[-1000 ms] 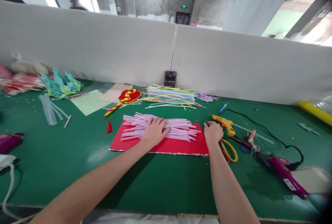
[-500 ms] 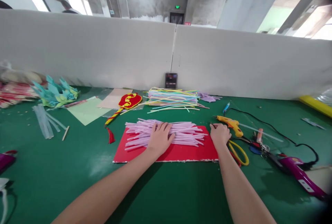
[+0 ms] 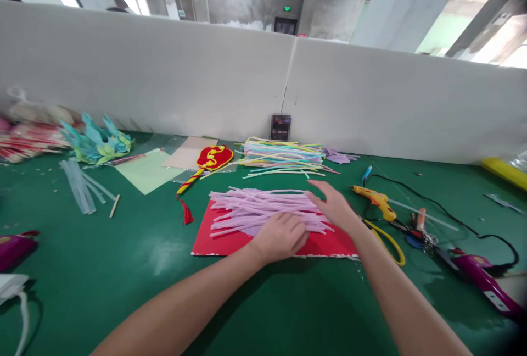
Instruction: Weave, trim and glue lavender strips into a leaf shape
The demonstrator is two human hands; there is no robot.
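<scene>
Red-and-yellow fan (image 3: 215, 156) sits between 10 and 11 o'clock from the lilac stems (image 3: 251, 206), which lie loosely heaped across a red board (image 3: 230, 243) on the green worktop (image 3: 123, 246). Left hand (image 3: 282, 235) is at their 5 o'clock, grip curled, can't tell if it's clamped on any. Right hand (image 3: 332, 205) is at 3, thumb and fingers apart. Yellow glue gun (image 3: 377, 201)'s further out at 3.
</scene>
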